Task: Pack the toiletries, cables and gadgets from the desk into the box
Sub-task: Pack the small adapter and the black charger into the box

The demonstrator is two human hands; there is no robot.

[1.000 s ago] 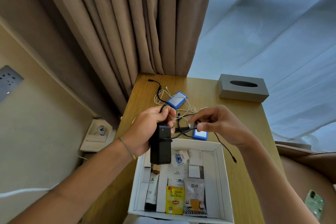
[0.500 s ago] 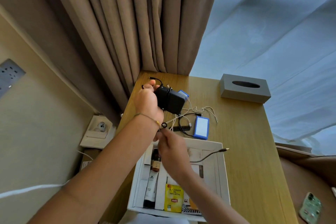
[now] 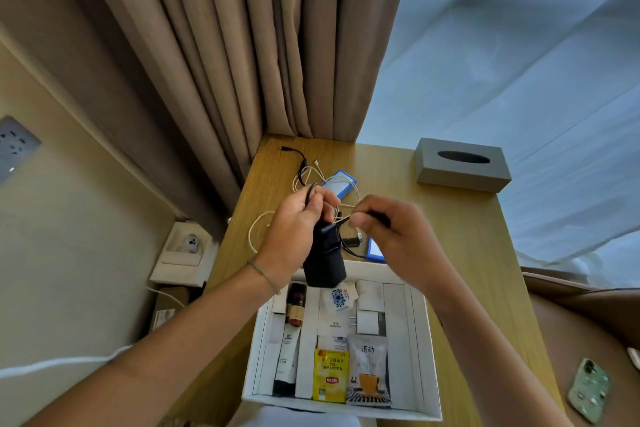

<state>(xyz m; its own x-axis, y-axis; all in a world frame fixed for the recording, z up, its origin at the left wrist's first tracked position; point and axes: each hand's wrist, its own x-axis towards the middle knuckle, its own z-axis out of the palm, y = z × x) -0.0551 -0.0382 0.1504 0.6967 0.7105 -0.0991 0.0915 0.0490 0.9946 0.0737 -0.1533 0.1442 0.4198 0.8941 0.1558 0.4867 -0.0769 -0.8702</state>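
Observation:
My left hand [image 3: 297, 229] grips a black power adapter [image 3: 325, 260] upright, held above the far edge of the white box [image 3: 430, 350]. My right hand [image 3: 391, 236] pinches the adapter's black cable [image 3: 348, 245] just right of it. The box holds a brown bottle [image 3: 296, 305], a tube, a yellow tea packet [image 3: 330, 374], a coffee sachet [image 3: 369, 371] and a white plug. Behind my hands on the wooden desk [image 3: 450, 225] lie white cables [image 3: 304, 177], a black cable [image 3: 294, 153] and two blue-edged gadgets [image 3: 337, 183], one largely hidden by my right hand.
A grey tissue box [image 3: 462, 164] stands at the desk's far right. Brown curtains [image 3: 242, 45] hang behind the desk. A wall socket [image 3: 14, 146] and a low shelf [image 3: 183, 253] are at the left. A phone [image 3: 588, 390] lies on a brown seat at the right.
My left hand brought the adapter back from the far left of the desk to over the box's far edge. My right hand rose from over the box and now pinches the cable beside it.

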